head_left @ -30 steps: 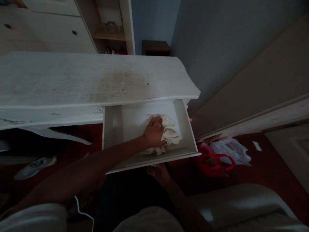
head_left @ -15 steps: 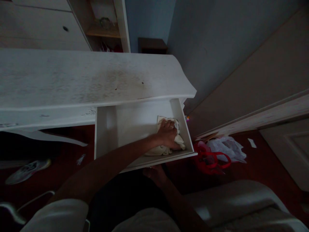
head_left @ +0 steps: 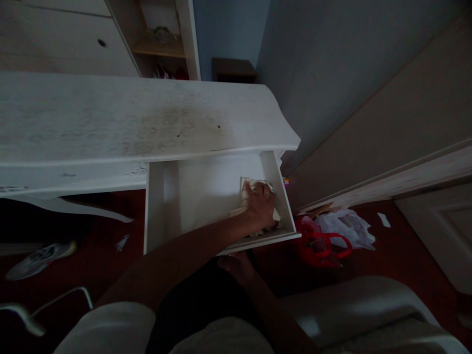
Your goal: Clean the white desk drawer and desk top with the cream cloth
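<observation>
A white drawer (head_left: 206,191) stands pulled out from under a white desk top (head_left: 140,118). My left hand (head_left: 260,206) reaches into its right front corner and is closed on a crumpled cream cloth (head_left: 250,188), pressing it against the drawer floor. My right hand (head_left: 238,265) sits just below the drawer's front edge, in shadow; its fingers look curled at the drawer front, but the grip is hard to see.
A red bag (head_left: 320,246) and white plastic bags (head_left: 346,226) lie on the dark red floor right of the drawer. A door (head_left: 435,216) stands at the right. A shoe (head_left: 37,258) lies under the desk at the left. Shelves (head_left: 158,44) stand behind.
My left hand has slid the cloth from the drawer's middle towards its right side, bunching it smaller. The view has shifted slightly.
</observation>
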The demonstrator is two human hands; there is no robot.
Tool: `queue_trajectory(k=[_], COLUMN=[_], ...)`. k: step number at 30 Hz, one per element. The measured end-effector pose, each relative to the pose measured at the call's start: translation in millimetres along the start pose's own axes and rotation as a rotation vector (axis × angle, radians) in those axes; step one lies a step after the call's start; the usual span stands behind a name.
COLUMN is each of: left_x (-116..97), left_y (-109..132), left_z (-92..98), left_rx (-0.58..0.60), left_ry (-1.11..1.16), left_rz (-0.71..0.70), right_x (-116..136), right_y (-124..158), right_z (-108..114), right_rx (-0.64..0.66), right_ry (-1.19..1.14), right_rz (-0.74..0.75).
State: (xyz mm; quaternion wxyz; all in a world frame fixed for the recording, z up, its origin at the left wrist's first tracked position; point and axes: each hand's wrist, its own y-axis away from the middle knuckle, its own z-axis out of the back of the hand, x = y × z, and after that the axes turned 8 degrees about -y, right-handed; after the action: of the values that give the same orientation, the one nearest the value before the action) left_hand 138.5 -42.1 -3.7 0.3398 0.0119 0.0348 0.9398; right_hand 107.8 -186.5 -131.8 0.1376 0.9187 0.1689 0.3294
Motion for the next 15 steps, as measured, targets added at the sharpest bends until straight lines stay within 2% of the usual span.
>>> queue_trajectory(k=[9, 15], left_x=[-17, -12], left_y=[-5, 4], left_z=[-1.1, -8.3], left_rx=[0.138, 0.072], left_ry=[-0.049, -0.037], left_rz=[0.094, 0.061], right_x=[3, 4], right_y=[0, 0], right_z=[-1, -9], right_rx=[-0.057, -0.108], right_ry=[-0.114, -0.121], right_rz=[-0.089, -0.042])
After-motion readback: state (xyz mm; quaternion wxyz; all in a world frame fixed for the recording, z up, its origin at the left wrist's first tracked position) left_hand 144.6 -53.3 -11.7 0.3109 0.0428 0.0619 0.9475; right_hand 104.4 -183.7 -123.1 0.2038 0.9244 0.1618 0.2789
